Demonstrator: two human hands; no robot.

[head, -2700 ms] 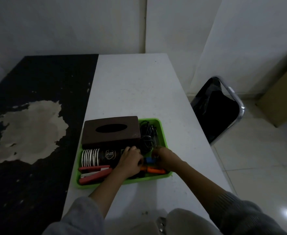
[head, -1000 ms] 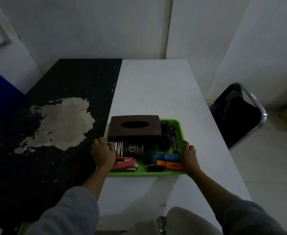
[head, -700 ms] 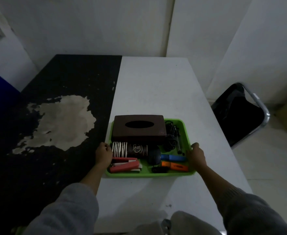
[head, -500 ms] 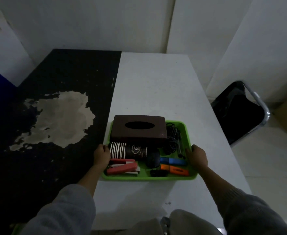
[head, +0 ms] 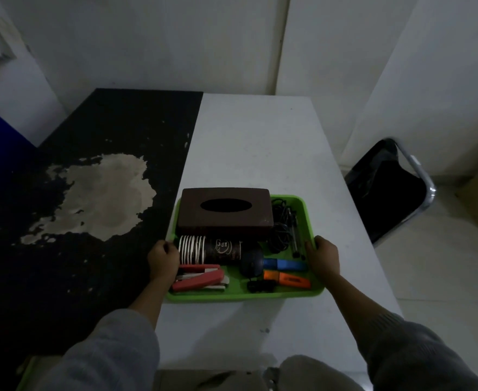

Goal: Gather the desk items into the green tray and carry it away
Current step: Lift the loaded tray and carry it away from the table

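Black table is seen left of the left hand; a large pale patch shows where its coating is worn off. White table is butted against it and runs ahead of both hands. Black chair with chrome frame is parked on the floor, well right of the right hand. Green tray is located between the two hands, over the near part of the white table, its left edge about at the seam between the tables; resting or lifted can't be told. Tray is gripped on both short sides: left fingers are curled over the left rim, right fingers are wrapped round the right rim. Both forearms are covered by grey sleeves short of the wrists. Brown tissue box is laid across the tray's far part, ahead of the left hand, oval slot up. Stack of paper cups is laid on its side just right of the left knuckles, close in front of the box. Tangle of black cables is packed ahead of the right hand, in the far-right corner. Red stapler is placed just beside the left wrist. Black mouse is set about midway between the hands. Blue highlighter and orange highlighter are laid just left of the right hand, orange nearer the wrist. Small black item is seen beside the orange one; type can't be told.
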